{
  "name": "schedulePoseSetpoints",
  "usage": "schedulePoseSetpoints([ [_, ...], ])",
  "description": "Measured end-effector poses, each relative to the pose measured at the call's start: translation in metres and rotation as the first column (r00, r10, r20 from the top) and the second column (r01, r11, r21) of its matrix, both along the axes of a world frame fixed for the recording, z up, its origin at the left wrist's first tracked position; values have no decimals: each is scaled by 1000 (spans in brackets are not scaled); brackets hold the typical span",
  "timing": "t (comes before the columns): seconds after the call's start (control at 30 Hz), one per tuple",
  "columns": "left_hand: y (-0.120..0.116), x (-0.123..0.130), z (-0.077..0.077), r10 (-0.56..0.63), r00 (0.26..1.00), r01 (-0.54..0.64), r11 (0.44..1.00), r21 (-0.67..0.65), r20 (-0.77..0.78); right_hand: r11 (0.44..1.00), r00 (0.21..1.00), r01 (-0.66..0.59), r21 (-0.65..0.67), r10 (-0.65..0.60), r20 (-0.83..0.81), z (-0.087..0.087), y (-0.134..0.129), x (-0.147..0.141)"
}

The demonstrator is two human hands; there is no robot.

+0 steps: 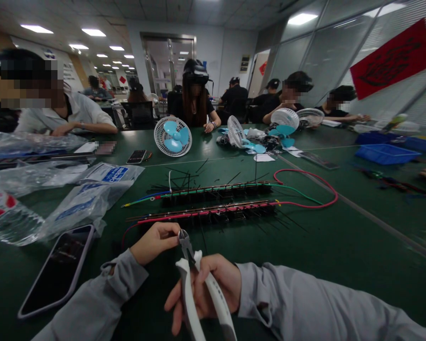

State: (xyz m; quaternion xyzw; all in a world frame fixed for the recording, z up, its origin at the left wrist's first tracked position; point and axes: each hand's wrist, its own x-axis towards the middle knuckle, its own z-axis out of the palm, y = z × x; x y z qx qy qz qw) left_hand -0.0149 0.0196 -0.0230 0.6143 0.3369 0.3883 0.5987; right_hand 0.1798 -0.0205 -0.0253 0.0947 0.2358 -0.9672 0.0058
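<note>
White cutters point(188, 289) (grey head point(187, 247)) clamped in right grip point(225, 278); left grip's point(152, 244) hold unclear.

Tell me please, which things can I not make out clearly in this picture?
All in the head view:
Whatever the left hand may pinch: too small, partly covered by that hand.
Handle ends of the white-handled pliers: cut off by the bottom edge.
Part of the right hand: hidden behind the handles.
Part of the bottle: cut off by the left edge.
Marks on the red banner: too blurred to read.
</note>
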Motion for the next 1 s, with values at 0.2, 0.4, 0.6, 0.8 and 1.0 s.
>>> schedulePoseSetpoints([
  [0.2,2,-1,-3,4,1000,-4,1000,17,4,999,998,52,15,-52,-29,-6,-1,0],
  [0.4,1,0,-3,17,1000,-16,1000,14,-7,999,991,31,14,-29,-129,-15,-1,-2],
  [0.6,1,-2,-3,19,1000,-19,1000,17,-21,999,997,38,14,-36,-74,-14,-1,2],
  [0.8,1,-2,-3,8,1000,-8,1000,11,-9,998,998,57,39,-58,9,-8,-2,3],
  [1.0,2,-3,-5,1,1000,-1,1000,12,-4,995,996,80,54,-83,43,-7,-4,3],
])
